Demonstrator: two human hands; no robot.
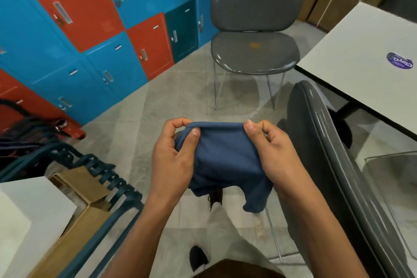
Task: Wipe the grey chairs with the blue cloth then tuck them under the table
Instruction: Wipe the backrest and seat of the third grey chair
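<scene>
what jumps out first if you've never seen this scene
In the centre foreground, the left hand and right hand both pinch the top edge of a blue cloth, stretched between them above the floor. Behind it stands a grey chair facing the camera, pulled out from the white table at right. A wall of red and blue lockers fills the upper left.

Bright, even indoor light. Soft shadow under far grey chair [255, 52]; glare streaks on near chair back [325, 142]. Wide-angle bending at edges; slight overall softness.
</scene>
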